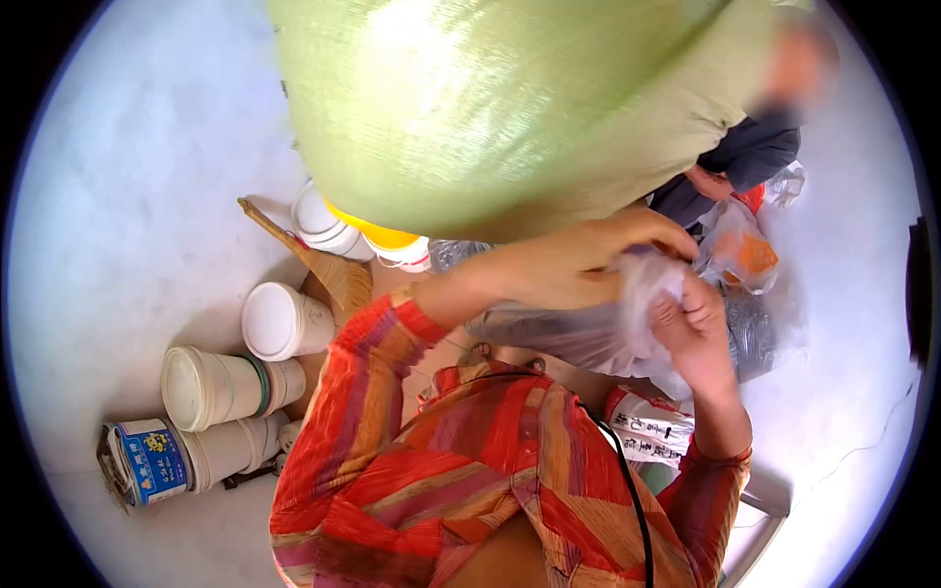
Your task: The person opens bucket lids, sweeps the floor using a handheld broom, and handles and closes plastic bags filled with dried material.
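A thin, clear plastic bag (pixel 598 338) hangs between my hands, its upper edge bunched up. My left hand (pixel 578 263) reaches across from the left, its fingers curled over the bag's gathered top. On the right, my right hand (pixel 694 323) is closed around the bunched plastic, thumb pressed against the fingers. The two hands are close together, just below a large pale green woven sack (pixel 510 108). Whether the bag holds anything is hard to make out.
White lidded buckets (pixel 274 321) stand along the left wall, near a palm-leaf fan (pixel 343 279) and a blue-labelled tin (pixel 152 461). Another person's dark sleeve (pixel 755 152) shows behind the sack. A plastic bag with orange contents (pixel 740 250) lies right, a printed white sack (pixel 647 431) below.
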A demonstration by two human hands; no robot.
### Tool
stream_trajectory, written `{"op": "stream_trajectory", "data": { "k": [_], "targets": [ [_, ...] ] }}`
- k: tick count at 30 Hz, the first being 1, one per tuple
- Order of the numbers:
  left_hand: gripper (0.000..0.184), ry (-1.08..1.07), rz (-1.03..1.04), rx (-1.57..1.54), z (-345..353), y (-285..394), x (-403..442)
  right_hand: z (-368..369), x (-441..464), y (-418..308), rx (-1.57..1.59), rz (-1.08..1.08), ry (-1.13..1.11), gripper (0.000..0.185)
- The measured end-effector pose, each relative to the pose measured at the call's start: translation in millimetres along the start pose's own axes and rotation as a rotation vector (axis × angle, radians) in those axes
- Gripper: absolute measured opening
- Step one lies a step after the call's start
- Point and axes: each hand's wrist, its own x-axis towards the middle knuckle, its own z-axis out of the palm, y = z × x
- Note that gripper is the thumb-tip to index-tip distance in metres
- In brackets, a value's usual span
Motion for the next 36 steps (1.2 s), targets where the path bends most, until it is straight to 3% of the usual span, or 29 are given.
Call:
{"op": "stream_trajectory", "data": {
  "k": [1, 2, 3, 4, 6, 8, 10, 12, 14, 18, 19, 21, 23, 26, 28, 29, 30, 34, 36],
  "targets": [
    [0.075, -0.101, -0.114, -0.054, -6.4, -5.8, -12.3, -5.6, -3.3, -5.8, 0.231, 0.108, 0.088, 0.009],
    [0.086, -0.142, -0.232, 0.021, -11.6, -6.7, -29.2, -10.2, -6.4, -8.1, 0.462, 0.209, 0.188, 0.011],
    [0.097, -0.189, -0.344, 0.1, -15.5, -9.5, -46.6, -10.3, -8.0, -8.3, 0.536, 0.106, 0.259, 0.018],
    [0.097, -0.216, -0.332, 0.092, -16.9, -22.5, -66.5, -12.1, -8.8, -12.7, 0.531, 0.106, 0.29, 0.018],
    [0.112, -0.221, -0.558, 0.204, -7.4, -55.1, -105.1, -17.5, -17.4, -30.0, 0.626, 0.088, 0.258, 0.021],
    [0.112, -0.285, -0.508, 0.161, 25.8, -77.0, -113.0, -14.7, -17.0, -33.3, 0.494, 0.011, 0.153, 0.019],
    [0.101, -0.337, -0.434, 0.091, 62.7, -88.6, -105.1, -6.5, -7.0, -38.6, 0.229, -0.143, 0.0, 0.014],
    [0.09, -0.351, -0.393, -0.001, 87.5, -94.4, -93.2, 13.8, 4.2, -40.8, 0.28, -0.27, -0.074, 0.011],
    [0.079, -0.352, -0.377, -0.102, 103.3, -98.6, -83.0, 26.4, 5.4, -39.1, 0.218, -0.128, -0.231, 0.011],
    [0.057, -0.359, -0.381, -0.295, 122.8, -102.7, -70.1, 36.5, 19.1, -36.8, 0.199, -0.118, -0.273, 0.012],
    [0.052, -0.361, -0.388, -0.337, 125.8, -103.8, -68.3, 29.4, 22.3, -29.1, 0.145, -0.097, -0.246, 0.015],
    [0.041, -0.366, -0.409, -0.436, 132.2, -108.9, -65.0, 13.7, 23.4, -28.0, 0.551, 0.368, -0.029, 0.022],
    [0.031, -0.366, -0.432, -0.529, 139.9, -115.5, -64.1, -22.6, 20.2, -0.9, 0.714, 0.395, 0.165, 0.029],
    [0.019, -0.341, -0.46, -0.639, 148.5, -133.8, -67.0, -67.4, 0.7, 39.5, 0.946, 0.524, 0.476, 0.017],
    [0.016, -0.345, -0.455, -0.714, 144.0, -136.7, -61.7, -72.5, -14.2, 40.7, 0.973, 0.491, 0.534, 0.016],
    [0.03, -0.594, -0.609, -0.822, 132.1, -133.3, -56.0, -74.7, -19.9, 39.6, 0.999, 0.459, 0.554, 0.016],
    [0.03, -0.66, -0.632, -0.812, 127.9, -131.6, -54.4, -75.6, -25.7, 35.2, 1.077, 0.417, 0.517, 0.016],
    [0.029, -0.731, -0.647, -0.73, 122.9, -128.0, -54.9, -52.1, -19.1, 6.6, 1.074, 0.307, 0.322, 0.013],
    [0.028, -0.713, -0.65, -0.69, 123.1, -126.4, -55.1, -38.1, -6.0, -5.9, 0.957, 0.395, 0.233, 0.016]
  ]
}}
